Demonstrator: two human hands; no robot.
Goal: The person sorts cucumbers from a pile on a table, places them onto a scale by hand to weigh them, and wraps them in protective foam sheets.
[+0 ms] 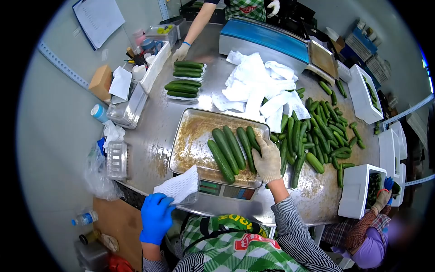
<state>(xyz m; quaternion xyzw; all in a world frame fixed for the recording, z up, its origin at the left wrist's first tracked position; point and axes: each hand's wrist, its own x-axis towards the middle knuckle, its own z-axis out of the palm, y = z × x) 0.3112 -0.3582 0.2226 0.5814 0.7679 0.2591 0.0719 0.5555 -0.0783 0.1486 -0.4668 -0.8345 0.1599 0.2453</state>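
Observation:
My left hand [156, 217], in a blue glove, grips a clear plastic tray [192, 196] lined with a white foam net [180, 185], held off the table's front edge. My right hand [267, 161], in a beige knit glove, curls over the rightmost cucumber [253, 138] in a row. Several cucumbers [222, 162] lie side by side on a stained metal pan [188, 136]. The pan rests on a scale [210, 187], whose display shows at its front edge. My right fingertips are partly hidden.
A big pile of cucumbers [324, 131] spreads to the right, beside crumpled white foam nets [253, 81]. Two packed cucumber trays [183, 89] sit at the back left. White foam boxes [358, 195] line the right edge. Co-workers' hands [181, 52] appear at the back and right.

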